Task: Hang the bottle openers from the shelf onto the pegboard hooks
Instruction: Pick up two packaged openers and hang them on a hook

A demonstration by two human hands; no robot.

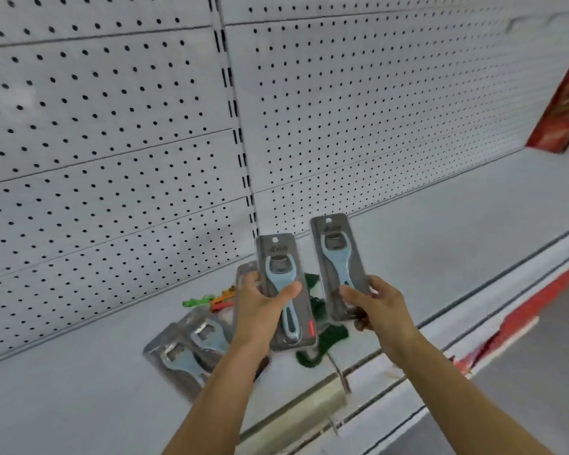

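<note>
A person's left hand (260, 302) and right hand (375, 302) are each gripping a carded blue bottle opener (283, 290) (337, 264) upright, hang-holes topmost for hooking, above the shelf (440, 241) where more packs (184, 353) are lying, facing the pegboard (112, 142).

Four packaged bottle openers show clearly: one in each hand (278, 284) (337, 264) and two lying on the shelf (181, 359) (207, 336).
</note>
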